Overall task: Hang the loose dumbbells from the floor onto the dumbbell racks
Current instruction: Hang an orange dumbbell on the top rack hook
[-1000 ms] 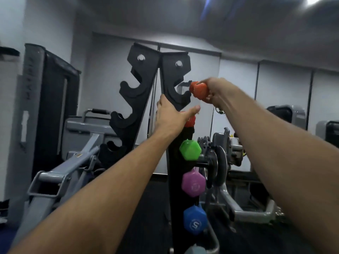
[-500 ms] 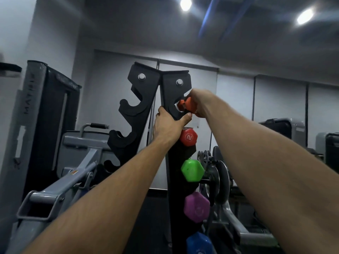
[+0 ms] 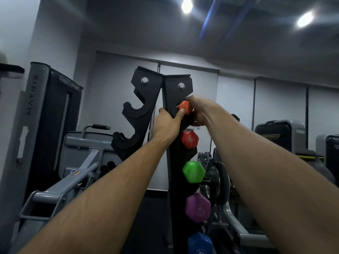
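— The small orange hex-ended dumbbell has come down into the top hook since a moment ago; before, it was out to the right of the black steel dumbbell rack.

— Yes, and now its near end sits right against the rack's right-hand plate. The right hand is curled round it from the right, gripping the handle side.

— And the left hand?

— It grips the near edge of that same plate just below, thumb tip touching the orange end.

— What hangs under it?

— A red hex dumbbell straight below, then a green hex dumbbell, a purple hex dumbbell and a blue hex dumbbell at the bottom edge.

— The left-hand plate?

— Its curved hooks show nothing on them. Further left stands a grey weight machine, and round lights glare on the dark ceiling.
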Available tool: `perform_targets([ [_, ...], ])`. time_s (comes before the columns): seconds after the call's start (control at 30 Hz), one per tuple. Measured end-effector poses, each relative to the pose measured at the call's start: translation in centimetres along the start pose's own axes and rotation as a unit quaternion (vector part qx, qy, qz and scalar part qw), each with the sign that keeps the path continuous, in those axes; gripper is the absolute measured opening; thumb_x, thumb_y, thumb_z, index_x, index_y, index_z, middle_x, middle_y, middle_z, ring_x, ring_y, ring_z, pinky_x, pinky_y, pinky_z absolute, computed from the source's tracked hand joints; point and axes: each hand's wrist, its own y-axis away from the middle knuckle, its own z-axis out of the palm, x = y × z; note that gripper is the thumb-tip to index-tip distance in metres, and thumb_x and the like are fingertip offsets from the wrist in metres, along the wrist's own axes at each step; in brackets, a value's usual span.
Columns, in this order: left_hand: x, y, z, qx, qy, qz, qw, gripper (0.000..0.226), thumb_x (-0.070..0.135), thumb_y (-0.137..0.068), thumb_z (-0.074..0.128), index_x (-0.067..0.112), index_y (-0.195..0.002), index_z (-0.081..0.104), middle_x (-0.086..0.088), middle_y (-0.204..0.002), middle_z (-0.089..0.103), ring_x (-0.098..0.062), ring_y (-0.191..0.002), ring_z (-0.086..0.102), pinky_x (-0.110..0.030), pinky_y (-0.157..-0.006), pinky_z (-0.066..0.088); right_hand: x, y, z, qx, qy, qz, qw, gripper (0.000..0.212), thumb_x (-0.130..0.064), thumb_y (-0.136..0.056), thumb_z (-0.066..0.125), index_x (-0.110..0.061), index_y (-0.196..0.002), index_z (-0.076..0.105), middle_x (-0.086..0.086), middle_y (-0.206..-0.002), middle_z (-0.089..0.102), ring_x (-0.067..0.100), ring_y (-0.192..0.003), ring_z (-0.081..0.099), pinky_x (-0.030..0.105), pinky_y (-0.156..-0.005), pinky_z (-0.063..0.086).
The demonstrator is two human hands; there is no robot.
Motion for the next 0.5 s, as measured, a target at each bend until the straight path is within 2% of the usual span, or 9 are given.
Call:
perform_targets([
  [0.03,0.08,-0.04,-0.07,0.0,-0.004,0.002,1.0,0.061,0.059,-0.096,0.058,0.008,-0.13,0.052,-0.007,-0.117,0.063,-0.026,-0.105,0.063,-0.04,-0.085,0.054,0.12,-0.31,-0.2,0.002,0.044,-0.008,0.999,0.027,-0.03,-0.102,0.049,-0.01,-0.09,0.062,0.008,-0.087,0.065,0.018,-0.073,0.062,0.027,-0.066,0.054],
  [0.1,0.01,-0.09,-0.09,-0.003,-0.005,0.008,1.0,0.062,0.058,-0.097,0.057,0.007,-0.132,0.051,-0.009,-0.119,0.063,-0.026,-0.104,0.062,-0.04,-0.087,0.054,0.48,-0.04,-0.31,0.002,0.108,-0.041,0.993,0.028,-0.034,-0.1,0.048,-0.012,-0.096,0.065,0.008,-0.093,0.068,0.02,-0.083,0.064,0.034,-0.086,0.053],
  [0.2,0.06,-0.01,-0.01,-0.011,-0.014,0.02,1.0,0.061,0.057,-0.1,0.052,0.006,-0.134,0.05,-0.009,-0.12,0.064,-0.022,-0.099,0.059,-0.038,-0.084,0.052,0.78,-0.49,-0.09,0.025,0.139,-0.08,0.987,0.033,-0.036,-0.1,0.043,-0.012,-0.099,0.065,0.007,-0.093,0.069,0.02,-0.085,0.063,0.036,-0.084,0.049],
  [0.3,-0.13,0.14,0.08,-0.012,-0.011,0.027,1.0,0.059,0.058,-0.101,0.049,0.007,-0.131,0.052,-0.009,-0.117,0.065,-0.024,-0.101,0.063,-0.041,-0.087,0.055,0.57,-0.4,0.32,0.028,0.195,-0.102,0.975,0.042,-0.038,-0.101,0.039,-0.008,-0.119,0.063,0.011,-0.106,0.07,0.021,-0.089,0.063,0.034,-0.081,0.047],
  [0.4,-0.4,0.24,0.09,-0.017,-0.012,0.033,0.999,0.058,0.057,-0.103,0.047,0.007,-0.131,0.052,-0.009,-0.115,0.065,-0.025,-0.103,0.064,-0.041,-0.086,0.054,0.65,-0.8,0.18,0.032,0.216,-0.121,0.968,0.039,-0.038,-0.105,0.034,-0.009,-0.122,0.054,0.007,-0.095,0.062,0.017,-0.083,0.058,0.029,-0.067,0.041],
  [0.5,-0.36,0.21,0.09,-0.02,-0.011,0.031,0.999,0.057,0.054,-0.104,0.047,0.005,-0.132,0.05,-0.011,-0.117,0.065,-0.027,-0.103,0.063,-0.04,-0.086,0.053,0.77,-0.81,0.11,0.03,0.217,-0.126,0.968,0.037,-0.039,-0.106,0.033,-0.01,-0.121,0.051,0.006,-0.094,0.06,0.017,-0.083,0.056,0.03,-0.074,0.042],
])
